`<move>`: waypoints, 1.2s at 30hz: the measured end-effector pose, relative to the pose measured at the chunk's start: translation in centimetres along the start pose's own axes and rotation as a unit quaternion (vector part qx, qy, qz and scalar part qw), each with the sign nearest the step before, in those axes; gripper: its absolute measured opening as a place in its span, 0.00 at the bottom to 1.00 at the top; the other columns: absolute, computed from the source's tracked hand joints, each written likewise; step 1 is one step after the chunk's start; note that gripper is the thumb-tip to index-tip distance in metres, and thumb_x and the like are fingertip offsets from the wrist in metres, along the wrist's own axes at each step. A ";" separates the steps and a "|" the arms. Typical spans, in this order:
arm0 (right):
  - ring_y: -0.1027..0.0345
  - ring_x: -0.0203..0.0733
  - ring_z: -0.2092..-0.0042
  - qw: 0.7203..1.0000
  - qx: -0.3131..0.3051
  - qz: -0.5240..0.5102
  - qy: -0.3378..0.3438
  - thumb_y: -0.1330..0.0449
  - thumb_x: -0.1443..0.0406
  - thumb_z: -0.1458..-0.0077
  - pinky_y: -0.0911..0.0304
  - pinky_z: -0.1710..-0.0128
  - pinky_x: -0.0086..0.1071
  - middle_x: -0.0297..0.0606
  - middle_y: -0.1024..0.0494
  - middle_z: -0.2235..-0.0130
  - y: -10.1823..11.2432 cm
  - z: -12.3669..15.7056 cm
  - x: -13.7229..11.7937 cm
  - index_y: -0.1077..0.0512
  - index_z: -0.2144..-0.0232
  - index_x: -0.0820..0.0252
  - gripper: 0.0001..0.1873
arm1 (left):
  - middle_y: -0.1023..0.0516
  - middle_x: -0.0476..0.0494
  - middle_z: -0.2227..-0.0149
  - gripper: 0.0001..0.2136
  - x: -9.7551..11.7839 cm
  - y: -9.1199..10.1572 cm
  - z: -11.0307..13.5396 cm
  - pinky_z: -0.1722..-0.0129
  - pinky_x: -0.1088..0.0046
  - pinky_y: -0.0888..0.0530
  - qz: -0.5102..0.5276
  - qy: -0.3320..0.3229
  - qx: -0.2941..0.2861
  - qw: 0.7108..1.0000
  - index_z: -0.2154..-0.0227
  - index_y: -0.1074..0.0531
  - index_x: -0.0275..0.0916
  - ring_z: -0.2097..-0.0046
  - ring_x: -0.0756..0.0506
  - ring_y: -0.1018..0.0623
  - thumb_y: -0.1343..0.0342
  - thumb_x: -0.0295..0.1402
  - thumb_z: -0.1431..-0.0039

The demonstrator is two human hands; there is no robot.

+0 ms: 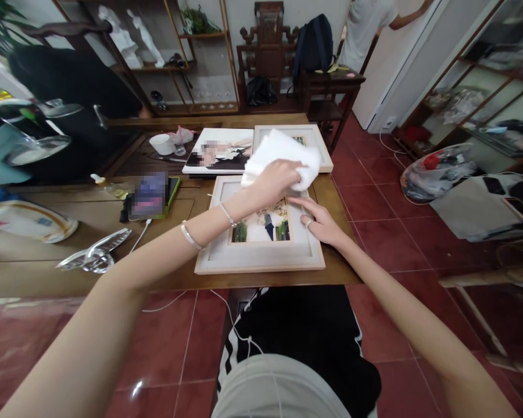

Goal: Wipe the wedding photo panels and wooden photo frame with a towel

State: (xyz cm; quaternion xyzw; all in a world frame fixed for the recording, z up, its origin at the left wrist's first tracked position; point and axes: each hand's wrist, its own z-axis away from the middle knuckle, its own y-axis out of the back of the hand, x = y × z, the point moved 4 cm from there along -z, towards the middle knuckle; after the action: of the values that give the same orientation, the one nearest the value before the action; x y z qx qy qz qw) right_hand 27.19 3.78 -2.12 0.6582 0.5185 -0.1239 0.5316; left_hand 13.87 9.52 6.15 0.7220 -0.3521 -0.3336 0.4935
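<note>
My left hand [281, 180], with bracelets on its wrist, is closed on a folded white cloth [283, 154] above the far edge of a light wooden picture frame [261, 268]. The frame lies flat on the table near its front edge. Inside its wide pale border is a photo [268, 225] of figures outdoors, partly covered by my left arm. My right hand [322, 223] rests on the frame's right side, index finger stretched towards the photo and fingers apart. Behind lie a second pale frame [326, 157], partly hidden by the cloth, and a picture panel [220, 152].
On the wooden table [174, 232] to the left are a phone [150, 197] with a cable, a dropper bottle [108, 187], a shiny silver object [96, 252] and a white cup [162, 144]. A person in a white top [368, 29] stands by the door.
</note>
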 end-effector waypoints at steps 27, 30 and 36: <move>0.41 0.47 0.36 1.000 -0.015 -0.009 -0.014 0.50 0.75 0.52 0.47 0.35 0.52 0.38 0.31 0.38 -0.1 0.1 -0.2 0.34 0.41 0.50 0.36 | 0.35 0.32 0.37 0.17 -5.6 -0.8 14.1 0.38 0.56 0.36 -0.077 0.147 -0.109 0.980 0.67 0.22 0.31 0.34 0.37 0.36 0.55 0.15 0.50; 0.41 0.46 0.36 1.000 -0.013 -0.014 -0.018 0.50 0.75 0.51 0.48 0.35 0.51 0.36 0.31 0.38 -0.1 0.1 -0.2 0.34 0.41 0.49 0.35 | 0.36 0.29 0.36 0.18 -5.2 -1.0 14.1 0.40 0.55 0.33 -0.076 0.155 -0.092 0.981 0.65 0.21 0.29 0.34 0.35 0.37 0.56 0.14 0.51; 0.39 0.48 0.37 0.999 0.009 -0.006 -0.040 0.49 0.75 0.52 0.46 0.35 0.51 0.37 0.30 0.39 0.0 -0.1 -0.4 0.33 0.41 0.49 0.36 | 0.32 0.24 0.40 0.17 -4.2 0.3 13.7 0.41 0.59 0.32 -0.095 0.141 -0.175 0.970 0.66 0.21 0.28 0.36 0.36 0.34 0.55 0.14 0.51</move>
State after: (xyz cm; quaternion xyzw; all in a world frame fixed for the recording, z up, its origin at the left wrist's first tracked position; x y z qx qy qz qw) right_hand 27.02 3.65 -1.82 0.6544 0.4996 -0.1586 0.5450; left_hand 0.19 6.43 2.97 0.6945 -0.1448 -0.3305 0.6225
